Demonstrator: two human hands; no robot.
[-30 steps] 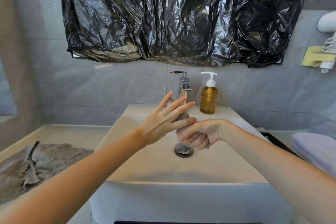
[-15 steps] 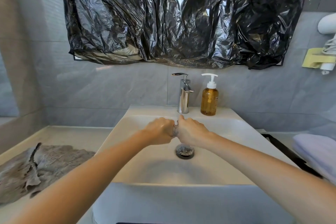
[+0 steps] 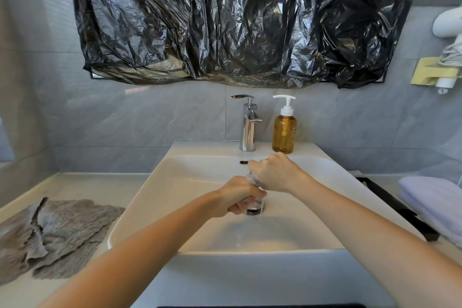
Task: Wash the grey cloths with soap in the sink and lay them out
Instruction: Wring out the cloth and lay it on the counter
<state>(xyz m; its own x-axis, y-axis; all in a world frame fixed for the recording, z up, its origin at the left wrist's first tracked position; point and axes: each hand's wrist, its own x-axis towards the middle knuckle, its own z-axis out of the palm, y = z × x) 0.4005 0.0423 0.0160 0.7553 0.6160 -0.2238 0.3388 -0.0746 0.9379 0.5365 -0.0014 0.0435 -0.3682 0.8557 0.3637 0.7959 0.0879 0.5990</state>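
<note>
Found grey cloth (image 3: 252, 180) at frame centre over sink (image 3: 155, 197) basin: wet, twisted to a rope, mostly hidden by fists. Logged long axis diag., lower left to upper right, low end aimed at drain (image 3: 253, 212). Saw left hand (image 3: 238, 199) clenched round low end, right hand (image 3: 273, 172) round top. Noted thin trickle off low end. Behind: chrome tap (image 3: 247, 127), amber soap bottle (image 3: 284, 134) w/ white pump. Lower left: crumpled grey cloths (image 3: 57, 232) flat on counter (image 3: 82, 185). Top: glossy black plastic sheet (image 3: 237, 20). Right edge: pale folded towel (image 3: 435, 202).

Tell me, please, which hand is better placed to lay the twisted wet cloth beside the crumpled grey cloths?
Left, probably: the left hand and right hand both grip the twisted wet cloth, but the left is nearer the crumpled grey cloths.
</note>
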